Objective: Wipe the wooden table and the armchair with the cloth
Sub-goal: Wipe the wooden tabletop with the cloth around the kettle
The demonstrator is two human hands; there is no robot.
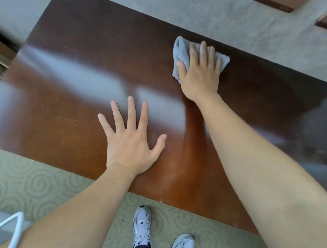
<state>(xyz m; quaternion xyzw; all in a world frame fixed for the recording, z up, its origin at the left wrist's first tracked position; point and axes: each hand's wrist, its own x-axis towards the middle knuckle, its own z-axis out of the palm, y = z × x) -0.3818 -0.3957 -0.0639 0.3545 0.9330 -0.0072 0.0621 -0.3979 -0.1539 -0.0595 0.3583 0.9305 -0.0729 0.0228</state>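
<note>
Glossy scratched wooden table point(66, 112) — fluffy grey terry cloth point(182, 50), patterned matt carpet point(31, 184)

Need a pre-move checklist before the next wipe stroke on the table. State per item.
1. Grip on the cloth: ok, the right hand presses flat on it.
2. Cloth fully on the table: ok, close to the far edge but not over it.
3. Bracing by the left hand: ok, flat on the top, fingers spread, holding nothing.
4. Stroke path along the far edge: ok, nothing visible lies on it.
5. Stroke path toward the near edge: not ok, the left hand lies partly in it.
6. Where the armchair is: cannot tell, not plainly in view.
</note>
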